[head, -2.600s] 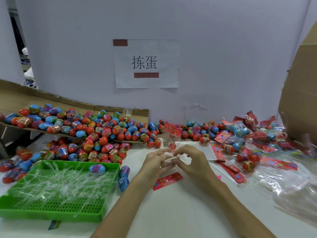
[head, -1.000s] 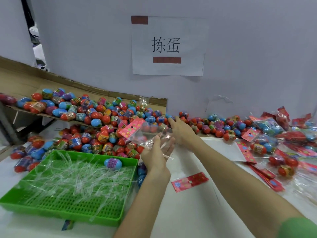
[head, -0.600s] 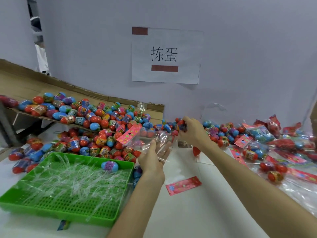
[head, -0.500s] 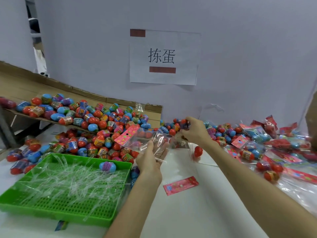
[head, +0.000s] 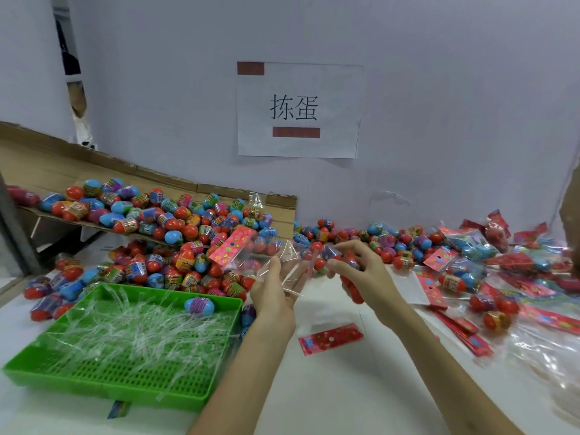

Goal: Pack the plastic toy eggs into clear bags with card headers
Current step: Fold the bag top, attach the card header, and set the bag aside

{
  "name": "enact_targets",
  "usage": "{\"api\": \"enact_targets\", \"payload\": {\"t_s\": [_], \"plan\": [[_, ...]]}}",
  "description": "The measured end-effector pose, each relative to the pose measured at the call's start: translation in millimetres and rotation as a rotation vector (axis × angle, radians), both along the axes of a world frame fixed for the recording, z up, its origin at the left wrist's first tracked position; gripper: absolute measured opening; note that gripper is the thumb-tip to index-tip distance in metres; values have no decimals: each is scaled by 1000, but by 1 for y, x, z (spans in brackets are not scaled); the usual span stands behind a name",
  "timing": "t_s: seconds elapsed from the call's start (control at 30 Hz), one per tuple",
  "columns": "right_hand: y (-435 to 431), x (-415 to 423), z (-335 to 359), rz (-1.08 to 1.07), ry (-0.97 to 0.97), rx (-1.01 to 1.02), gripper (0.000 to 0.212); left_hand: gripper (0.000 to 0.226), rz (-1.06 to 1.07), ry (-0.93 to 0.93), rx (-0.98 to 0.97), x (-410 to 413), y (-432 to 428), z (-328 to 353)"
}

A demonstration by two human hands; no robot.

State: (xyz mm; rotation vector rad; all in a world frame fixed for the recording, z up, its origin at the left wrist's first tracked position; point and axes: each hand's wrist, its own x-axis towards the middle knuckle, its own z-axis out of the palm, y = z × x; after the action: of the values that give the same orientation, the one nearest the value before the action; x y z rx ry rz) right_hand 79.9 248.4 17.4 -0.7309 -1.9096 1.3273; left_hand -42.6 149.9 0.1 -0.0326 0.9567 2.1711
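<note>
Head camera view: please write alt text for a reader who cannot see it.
A person's left hand holds a clear plastic bag with a pink card header while the right hand grips several small plastic toy eggs beside it. A green plastic tray lies left.

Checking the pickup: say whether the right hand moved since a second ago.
Yes. The right hand, gripping eggs, has pulled back from the egg pile toward the loose card header.

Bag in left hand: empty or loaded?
Empty, it seems: the clear bag looks flat in the left hand; the right hand grips eggs beside its mouth, outside it.
</note>
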Motion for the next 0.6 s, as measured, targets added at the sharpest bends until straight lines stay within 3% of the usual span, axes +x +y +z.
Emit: {"api": "enact_targets", "payload": {"t_s": [0.1,0.33,0.6], "plan": [[-4,4,-5,11,34,25,16,21,-14,1,1,0,0,-2],[-15,0,-14,26,-52,159,26,31,-44,23,-13,0,-2,-2],[-14,-4,-25,-90,15,257,14,28,-140,71,-19,6,0,-3]]}}
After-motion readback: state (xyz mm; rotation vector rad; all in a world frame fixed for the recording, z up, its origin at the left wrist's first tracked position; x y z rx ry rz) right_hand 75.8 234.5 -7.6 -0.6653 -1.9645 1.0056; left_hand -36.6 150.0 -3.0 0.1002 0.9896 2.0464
